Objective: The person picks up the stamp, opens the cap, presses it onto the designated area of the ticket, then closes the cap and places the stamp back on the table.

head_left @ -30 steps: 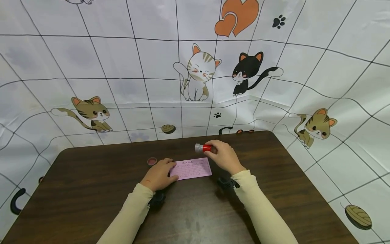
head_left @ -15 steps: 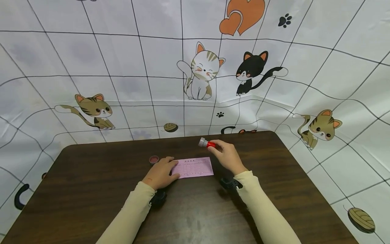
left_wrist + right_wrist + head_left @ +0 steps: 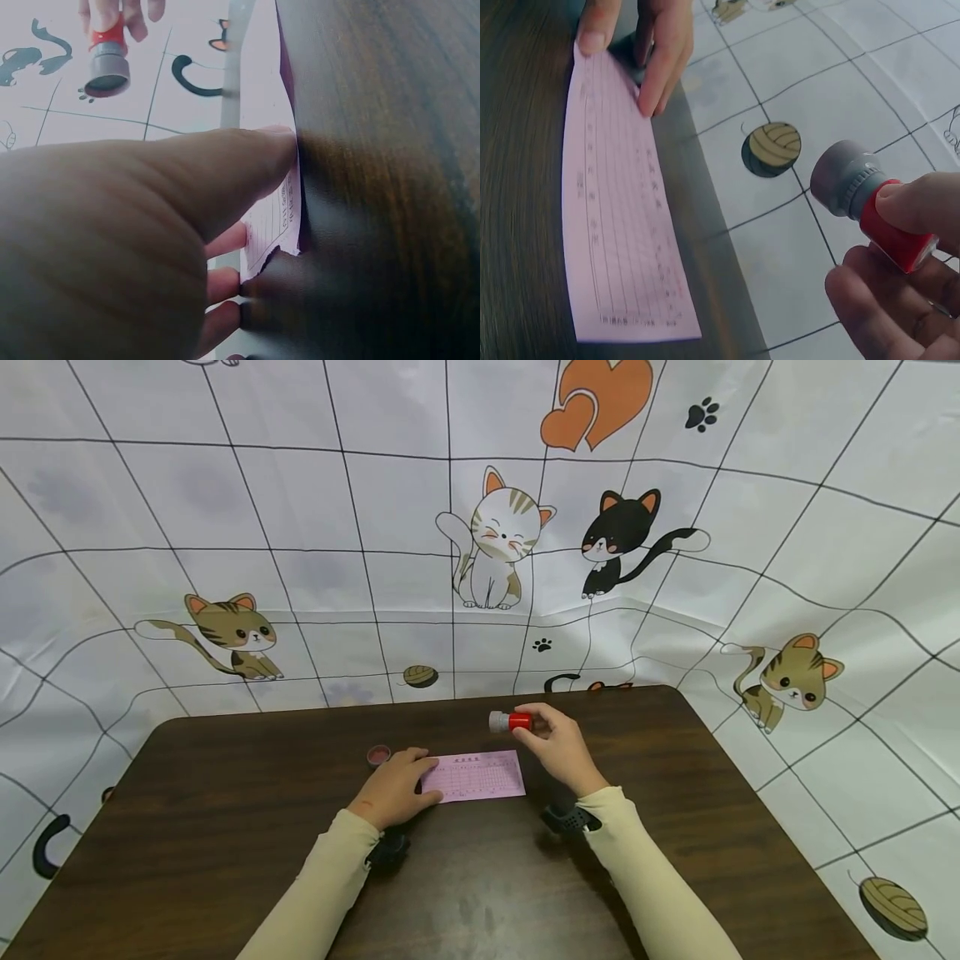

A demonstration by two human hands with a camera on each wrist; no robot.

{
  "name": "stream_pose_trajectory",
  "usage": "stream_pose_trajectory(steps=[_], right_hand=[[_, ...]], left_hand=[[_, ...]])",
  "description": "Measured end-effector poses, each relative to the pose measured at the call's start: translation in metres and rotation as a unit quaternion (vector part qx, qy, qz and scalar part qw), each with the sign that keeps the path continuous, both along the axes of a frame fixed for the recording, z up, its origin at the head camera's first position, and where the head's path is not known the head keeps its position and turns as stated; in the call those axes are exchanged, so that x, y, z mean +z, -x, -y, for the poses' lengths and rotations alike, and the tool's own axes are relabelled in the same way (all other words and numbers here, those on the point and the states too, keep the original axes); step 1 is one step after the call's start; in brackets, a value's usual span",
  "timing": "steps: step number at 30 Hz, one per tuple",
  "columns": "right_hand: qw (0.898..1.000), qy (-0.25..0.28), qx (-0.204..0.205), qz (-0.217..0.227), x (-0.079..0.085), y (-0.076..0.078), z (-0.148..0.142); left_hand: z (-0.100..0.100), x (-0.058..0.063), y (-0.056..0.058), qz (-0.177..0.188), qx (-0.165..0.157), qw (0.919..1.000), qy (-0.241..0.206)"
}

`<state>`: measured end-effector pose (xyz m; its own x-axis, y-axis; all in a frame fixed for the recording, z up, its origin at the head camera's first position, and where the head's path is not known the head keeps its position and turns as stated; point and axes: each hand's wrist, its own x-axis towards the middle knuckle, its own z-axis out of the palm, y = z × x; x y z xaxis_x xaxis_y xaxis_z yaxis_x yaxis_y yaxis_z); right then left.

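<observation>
My right hand [image 3: 553,745] pinches a red and grey round stamp [image 3: 510,722] between thumb and fingers, above the table past the slip's far right corner. In the right wrist view the stamp [image 3: 881,206] lies sideways, red handle in the grip and grey head pointing away. Its dark round face shows in the left wrist view. A pink printed slip [image 3: 480,776] lies on the table. My left hand [image 3: 393,787] rests on its left end, thumb [image 3: 259,154] pressing near the front edge and fingertips [image 3: 654,101] at the far edge.
A small round container with a dark red inside [image 3: 378,756] stands just beyond my left hand. The brown wooden table [image 3: 247,793] ends at a white sheet with cat drawings [image 3: 322,585] behind and to the right.
The stamp's grey head first tipped upward, then came back to nearly level, staying off the slip. My left hand has kept its place on the slip; the head view shifted slightly.
</observation>
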<state>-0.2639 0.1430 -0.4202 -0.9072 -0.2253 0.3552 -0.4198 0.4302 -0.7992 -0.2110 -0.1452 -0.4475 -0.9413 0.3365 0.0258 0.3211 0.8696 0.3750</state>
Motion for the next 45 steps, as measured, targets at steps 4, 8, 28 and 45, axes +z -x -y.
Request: stream_pose_trajectory(steps=[4,8,28,45], right_hand=[[0.999,0.030,0.025,0.010,0.006,-0.004,0.005],[0.997,0.053,0.047,0.011,0.011,-0.010,0.010],[0.999,-0.037,0.007,0.005,0.007,-0.010,0.009],[0.999,-0.038,0.008,0.014,0.013,-0.014,0.007]], left_hand=[[0.001,-0.001,0.000,-0.004,-0.001,1.0000,-0.006],[0.001,0.001,0.000,0.001,0.002,1.0000,-0.006],[-0.001,0.001,0.001,0.006,0.008,0.9999,-0.007],[-0.001,-0.001,0.000,-0.006,-0.002,1.0000,0.001]])
